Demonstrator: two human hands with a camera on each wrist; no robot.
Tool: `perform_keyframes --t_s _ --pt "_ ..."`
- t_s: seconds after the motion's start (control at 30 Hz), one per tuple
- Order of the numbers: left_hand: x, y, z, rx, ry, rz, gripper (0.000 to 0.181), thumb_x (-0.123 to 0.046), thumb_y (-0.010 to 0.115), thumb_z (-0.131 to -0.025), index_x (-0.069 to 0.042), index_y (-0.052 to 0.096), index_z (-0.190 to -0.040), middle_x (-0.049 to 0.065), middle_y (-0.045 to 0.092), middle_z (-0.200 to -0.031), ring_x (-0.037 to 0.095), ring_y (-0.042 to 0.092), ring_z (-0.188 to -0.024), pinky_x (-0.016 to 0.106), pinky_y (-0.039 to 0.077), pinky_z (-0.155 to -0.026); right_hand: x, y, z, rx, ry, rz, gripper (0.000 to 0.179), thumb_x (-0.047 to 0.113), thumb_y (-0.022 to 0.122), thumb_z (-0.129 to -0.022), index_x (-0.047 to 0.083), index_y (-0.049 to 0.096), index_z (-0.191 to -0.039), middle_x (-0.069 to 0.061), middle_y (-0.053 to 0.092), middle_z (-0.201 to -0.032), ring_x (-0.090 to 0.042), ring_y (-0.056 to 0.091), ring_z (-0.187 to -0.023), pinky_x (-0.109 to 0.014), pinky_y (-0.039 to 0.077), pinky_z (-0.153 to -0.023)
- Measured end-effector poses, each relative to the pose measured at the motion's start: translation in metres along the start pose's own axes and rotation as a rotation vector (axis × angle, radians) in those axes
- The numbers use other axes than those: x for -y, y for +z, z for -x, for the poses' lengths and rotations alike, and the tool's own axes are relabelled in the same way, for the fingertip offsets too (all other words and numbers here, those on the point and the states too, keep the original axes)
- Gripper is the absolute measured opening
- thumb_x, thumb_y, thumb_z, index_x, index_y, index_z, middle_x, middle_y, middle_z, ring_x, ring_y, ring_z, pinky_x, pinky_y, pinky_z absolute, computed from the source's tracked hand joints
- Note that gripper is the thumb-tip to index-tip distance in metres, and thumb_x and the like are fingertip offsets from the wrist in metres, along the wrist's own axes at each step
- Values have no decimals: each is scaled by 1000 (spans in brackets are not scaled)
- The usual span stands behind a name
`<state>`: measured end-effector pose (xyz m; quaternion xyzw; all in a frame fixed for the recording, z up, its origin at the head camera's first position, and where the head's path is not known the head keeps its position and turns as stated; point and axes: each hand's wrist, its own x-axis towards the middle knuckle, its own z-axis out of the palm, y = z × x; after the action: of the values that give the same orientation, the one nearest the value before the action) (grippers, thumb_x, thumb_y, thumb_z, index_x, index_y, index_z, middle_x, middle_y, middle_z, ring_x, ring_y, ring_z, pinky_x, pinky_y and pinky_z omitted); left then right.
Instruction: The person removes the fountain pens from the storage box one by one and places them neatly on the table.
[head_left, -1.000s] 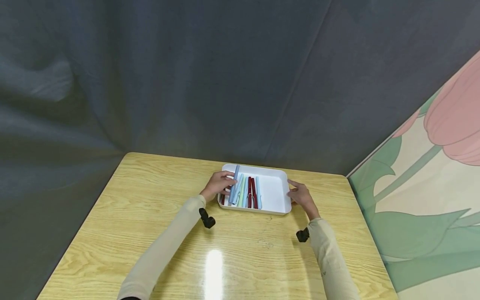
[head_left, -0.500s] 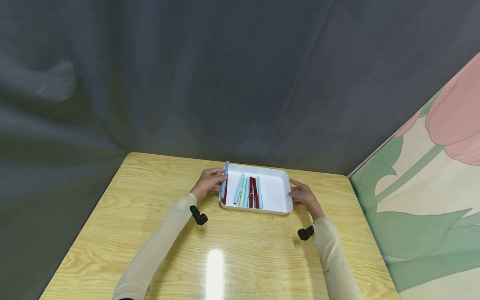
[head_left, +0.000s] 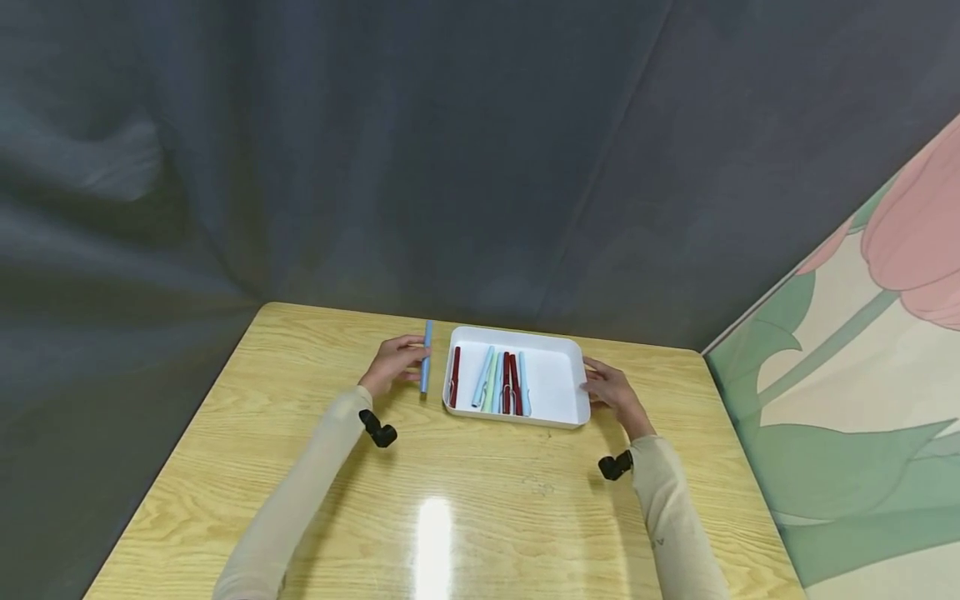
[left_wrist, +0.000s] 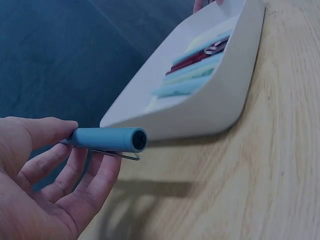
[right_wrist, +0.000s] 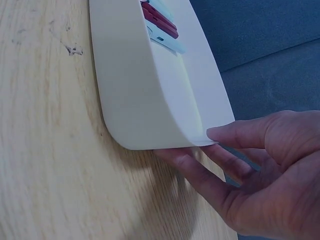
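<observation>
A blue pen point(head_left: 426, 358) with a metal clip is pinched between the thumb and fingers of my left hand point(head_left: 393, 364), just left of the white tray point(head_left: 558, 342). In the left wrist view the pen point(left_wrist: 107, 139) points its end toward the tray, above the table. My right hand point(head_left: 611, 390) grips the tray's right wall, thumb on the inner side and fingers outside and underneath, as the right wrist view shows. Inside the tray, a dark red pen point(head_left: 454, 379) lies alone at the left; several light blue, light green and dark red pens point(head_left: 507, 383) lie side by side in the middle.
The tray stands on a wood-grain table point(head_left: 510, 500) near its back edge. A dark curtain point(head_left: 450, 167) hangs behind, and a flower-patterned panel point(head_left: 862, 433) borders the right side. Black wrist cameras sit on both sleeves.
My left hand has carried the blue pen leftward out of the tray, over its left rim, to above the table. My right hand keeps its grip on the tray.
</observation>
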<state>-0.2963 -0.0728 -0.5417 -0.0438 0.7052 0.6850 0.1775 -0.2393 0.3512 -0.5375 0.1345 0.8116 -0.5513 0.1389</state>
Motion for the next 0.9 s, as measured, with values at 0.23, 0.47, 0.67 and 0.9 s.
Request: perform_keyframes --t_s 0.23,0.47,0.67,0.9 --pt "6 0 -5 -19 -9 7 44 -11 67 -101 -1 60 -144 20 73 -117 9 69 -76 29 64 -71 -1 -7 7 -6 -16 -17 66 -2 57 -101 1 32 -163 -33 41 -157 -26 72 -102 -40 62 -80" --pt "10 -1 -6 -41 -33 -20 43 -11 70 -100 0 63 -141 14 77 -106 8 69 -72 28 64 -71 -3 -3 6 -9 5 -25 66 -2 56 -104 4 31 -164 -31 41 -159 -27 71 -104 -40 61 -81" --pt "20 0 -4 -59 -35 -60 41 -10 71 -98 3 64 -137 3 74 -87 8 67 -69 25 62 -67 -8 -2 7 -8 35 -20 67 -1 58 -103 6 32 -164 -30 40 -159 -26 70 -105 -39 61 -79" --pt "22 4 -5 -105 7 -113 38 -8 73 -96 6 66 -130 4 74 -86 7 65 -66 22 59 -60 -8 -2 9 -13 17 -12 66 0 58 -103 6 32 -164 -30 41 -159 -24 70 -105 -38 61 -79"
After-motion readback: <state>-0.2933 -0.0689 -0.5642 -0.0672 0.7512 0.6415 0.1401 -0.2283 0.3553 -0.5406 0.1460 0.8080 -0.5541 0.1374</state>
